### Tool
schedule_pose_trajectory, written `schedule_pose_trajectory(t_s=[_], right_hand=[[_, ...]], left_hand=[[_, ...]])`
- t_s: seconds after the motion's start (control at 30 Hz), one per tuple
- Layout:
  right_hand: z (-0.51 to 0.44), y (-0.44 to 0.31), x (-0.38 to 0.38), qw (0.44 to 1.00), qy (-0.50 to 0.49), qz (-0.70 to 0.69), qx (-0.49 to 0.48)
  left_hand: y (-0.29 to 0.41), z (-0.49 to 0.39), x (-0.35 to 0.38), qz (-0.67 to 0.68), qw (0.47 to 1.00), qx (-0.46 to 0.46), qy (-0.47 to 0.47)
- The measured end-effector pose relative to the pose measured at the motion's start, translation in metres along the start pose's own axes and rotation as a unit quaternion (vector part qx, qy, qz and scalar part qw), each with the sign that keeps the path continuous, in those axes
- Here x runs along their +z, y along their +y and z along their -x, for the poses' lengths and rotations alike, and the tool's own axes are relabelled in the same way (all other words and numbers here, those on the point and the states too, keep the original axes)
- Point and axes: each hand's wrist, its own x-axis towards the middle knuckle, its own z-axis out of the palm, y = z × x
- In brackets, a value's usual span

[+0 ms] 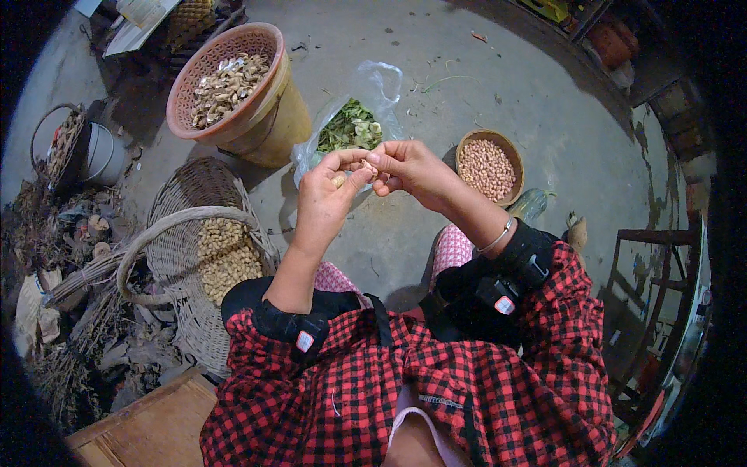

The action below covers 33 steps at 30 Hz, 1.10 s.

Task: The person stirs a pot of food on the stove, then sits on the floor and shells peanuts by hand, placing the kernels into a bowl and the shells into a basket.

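My left hand [331, 185] and my right hand [402, 169] meet in front of me, fingertips touching. Between them is a peanut [369, 167], its shell apparently cracked apart. Another whole peanut [338, 180] is tucked in my left palm. Unshelled peanuts [227, 257] fill part of a wicker basket [192, 315] with a thick hoop handle, beside my left arm. Shelled pink peanut kernels [485, 169] lie in a round shallow container [518, 190] beyond my right forearm. Empty peanut shells [227, 90] are heaped in a pink plastic colander [181, 117] atop a yellowish bucket [274, 131].
Just beyond my hands, a clear plastic bag [379, 82] holds green leaves [350, 125]. A green gourd [534, 205] rests by the kernel container. Dry brush [87, 344] and a grey bucket [105, 152] stand left. At right is a dark wooden frame [653, 236].
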Motion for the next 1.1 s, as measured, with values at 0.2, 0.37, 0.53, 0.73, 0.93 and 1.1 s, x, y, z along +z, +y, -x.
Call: schedule_pose_trajectory(t_s=[0.2, 0.37, 0.53, 0.73, 0.93, 1.1], right_hand=[[0.002, -0.004, 0.003, 1.0, -0.021, -0.006, 0.022], [0.003, -0.005, 0.002, 0.998, -0.033, -0.039, 0.038], [0.004, -0.001, 0.003, 0.998, -0.02, -0.053, 0.037], [0.003, -0.002, 0.003, 0.988, 0.01, -0.14, 0.062], [0.003, 0.0, 0.003, 0.986, 0.015, -0.149, 0.071], [0.003, -0.014, -0.027, 1.0, 0.019, -0.004, 0.011]], left_hand=[[0.002, 0.0, -0.004, -0.102, 0.994, 0.031, 0.02], [0.003, 0.001, -0.005, -0.123, 0.992, 0.026, 0.018], [0.003, 0.0, -0.002, -0.198, 0.977, 0.074, 0.022], [0.006, 0.0, -0.001, -0.223, 0.969, 0.107, 0.022], [0.0, -0.004, -0.001, -0.178, 0.982, 0.055, 0.031], [0.002, -0.016, -0.023, 0.142, 0.98, -0.106, 0.092]])
